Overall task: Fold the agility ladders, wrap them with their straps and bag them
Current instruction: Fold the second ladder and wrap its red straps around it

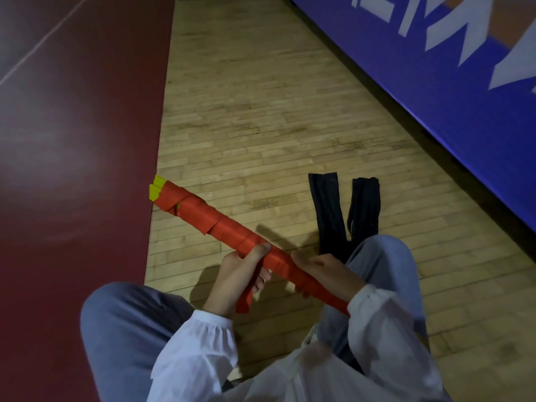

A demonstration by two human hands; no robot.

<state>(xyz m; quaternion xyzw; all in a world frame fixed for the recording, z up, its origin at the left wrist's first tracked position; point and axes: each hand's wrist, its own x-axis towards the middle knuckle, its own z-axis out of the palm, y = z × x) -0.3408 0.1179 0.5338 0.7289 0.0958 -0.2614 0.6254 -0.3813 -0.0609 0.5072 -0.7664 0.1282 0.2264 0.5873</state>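
A folded agility ladder (214,224) forms a long bundle wound in its red strap, with yellow rung ends (156,188) poking out at the far left tip. I hold it slantwise above the floor. My left hand (240,274) grips the bundle near its middle, and a loose red strap end (245,300) hangs below the fingers. My right hand (327,274) grips the near end, which runs under my white sleeve. Two black bags (327,210) lie flat on the wood floor just beyond my right knee.
I sit on a wooden gym floor (261,111) with my knees bent in grey trousers. A dark red floor zone (72,169) fills the left. A blue padded banner wall (435,82) with white letters runs along the right.
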